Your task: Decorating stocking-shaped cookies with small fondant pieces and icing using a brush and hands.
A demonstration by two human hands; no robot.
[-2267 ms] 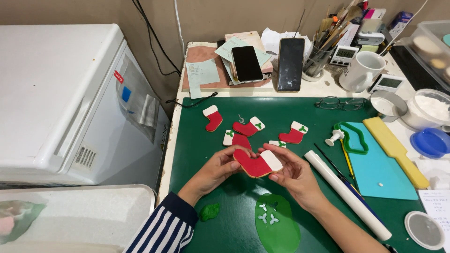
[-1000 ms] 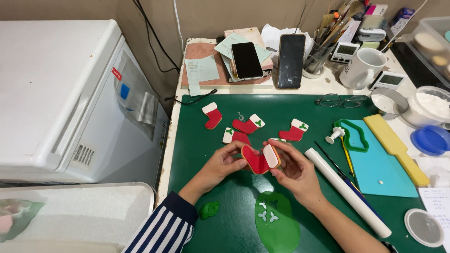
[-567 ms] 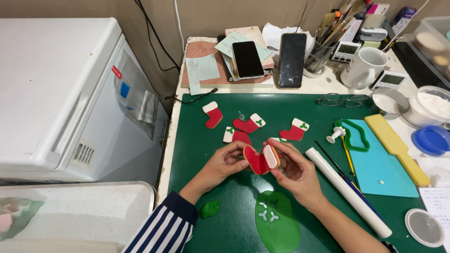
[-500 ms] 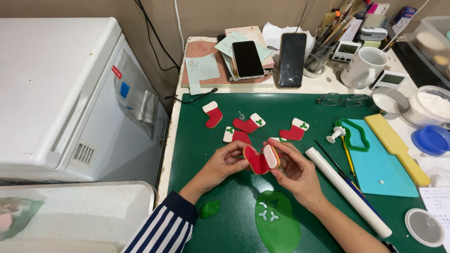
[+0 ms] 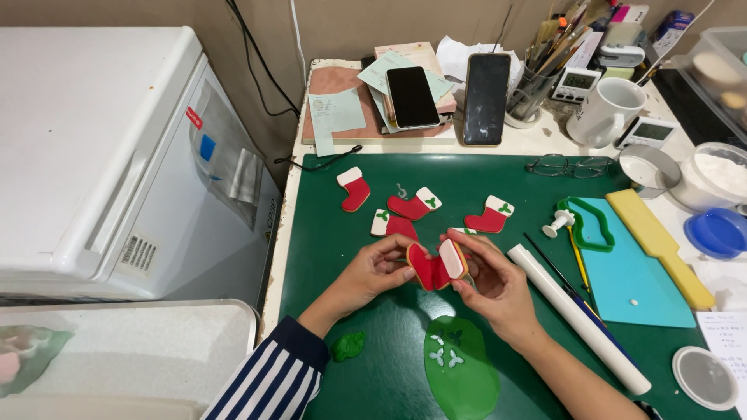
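Both of my hands hold one red stocking-shaped cookie (image 5: 433, 267) with a white cuff, tilted up above the green cutting mat (image 5: 327, 233). My left hand (image 5: 372, 272) pinches its red toe end. My right hand (image 5: 492, 281) grips the white cuff side, fingers curled around it. Several more red and white stocking cookies lie on the mat behind: one (image 5: 354, 189) at the far left, one (image 5: 415, 205) in the middle, one (image 5: 393, 225) just beyond my left hand, one (image 5: 490, 217) to the right. A rolled-out sheet of green paste (image 5: 461, 370) with leaf cut-outs lies near me.
A white rolling pin (image 5: 580, 319), a green stocking cutter (image 5: 587, 225), a blue mat (image 5: 634, 272) and a yellow scraper (image 5: 660, 247) lie to the right. Two phones (image 5: 412, 96), a mug (image 5: 605, 111), glasses (image 5: 568, 165) and brushes stand behind. A white appliance (image 5: 101, 148) is on the left.
The cookie has been lifted and turned from lying fairly flat to standing more on edge between my hands. My hands have stayed in about the same spot.
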